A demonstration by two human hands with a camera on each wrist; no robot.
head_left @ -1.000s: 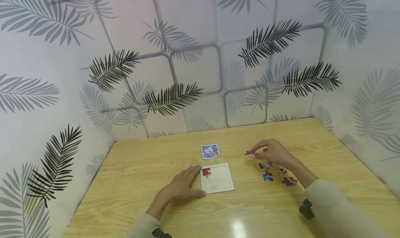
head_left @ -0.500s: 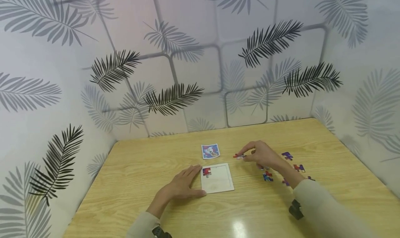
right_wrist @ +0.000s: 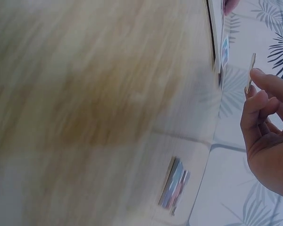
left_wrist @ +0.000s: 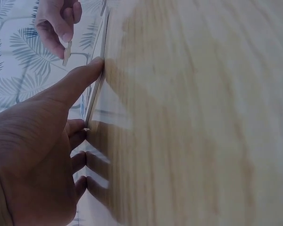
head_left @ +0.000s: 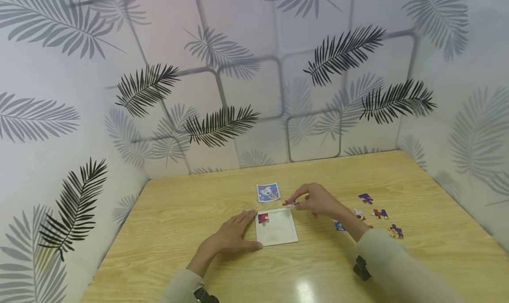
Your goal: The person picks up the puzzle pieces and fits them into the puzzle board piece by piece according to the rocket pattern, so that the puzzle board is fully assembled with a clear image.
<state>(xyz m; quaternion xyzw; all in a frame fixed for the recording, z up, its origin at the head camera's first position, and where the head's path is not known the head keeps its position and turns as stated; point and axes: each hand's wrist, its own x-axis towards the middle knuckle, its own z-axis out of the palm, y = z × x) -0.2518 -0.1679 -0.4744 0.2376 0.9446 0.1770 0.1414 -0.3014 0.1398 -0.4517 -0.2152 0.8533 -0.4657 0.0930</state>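
Observation:
A white square puzzle tray (head_left: 278, 234) lies flat on the wooden table, with a red jigsaw piece (head_left: 263, 218) set in its upper left corner. My left hand (head_left: 230, 236) rests at the tray's left side, the index fingertip near the upper corner and the thumb touching the lower one. Between thumb and finger, my right hand (head_left: 318, 200) pinches a red and white puzzle piece (head_left: 291, 203) by the tray's upper right corner. The right wrist view shows this piece (right_wrist: 251, 73) edge-on, raised off the table.
Behind the tray lies a small picture card (head_left: 268, 192) showing a white cartoon figure. Several loose pieces lie at the right, among them a purple one (head_left: 366, 198) and a red one (head_left: 380, 213); the right forearm covers others. A leaf-patterned wall (head_left: 246, 91) closes off the back.
My right hand has carried the pinched piece leftward from the loose pieces to the tray's upper right corner, uncovering pieces at the right. The left hand and tray have stayed put.

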